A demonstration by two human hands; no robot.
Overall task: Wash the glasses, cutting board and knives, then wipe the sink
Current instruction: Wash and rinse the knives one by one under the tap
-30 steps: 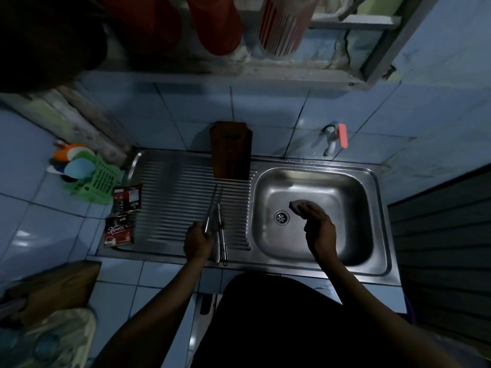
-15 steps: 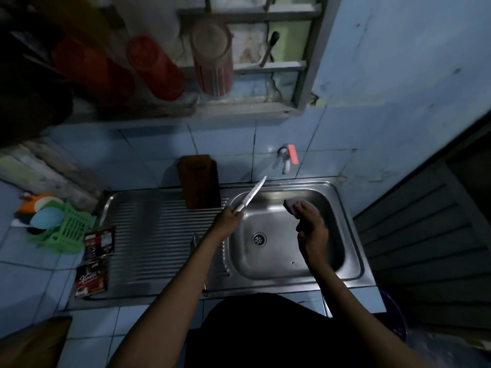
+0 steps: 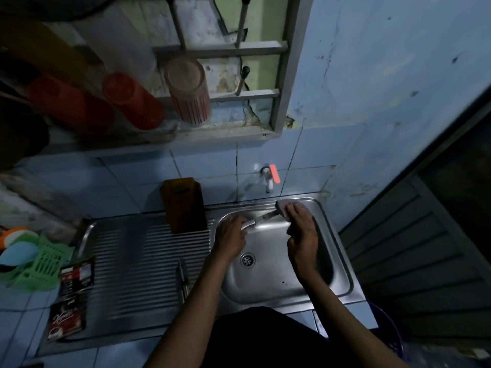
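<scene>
left hand (image 3: 229, 239) gripping knife (image 3: 261, 218), right hand (image 3: 301, 229) pinching sponge (image 3: 283, 207)

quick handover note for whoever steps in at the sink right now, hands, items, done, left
Left hand has a grip on the knife handle over the basin.
Right hand holds the sponge against the blade.
Second knife lies on the drainboard; cutting board leans on the wall.
Tap shows no water.
Done: cannot tell.
Left: finish this knife, the other knife, then wipe the sink.

A green basket (image 3: 42, 264) sits left of two coffee sachets (image 3: 71, 298); tap (image 3: 269, 176) above.
</scene>
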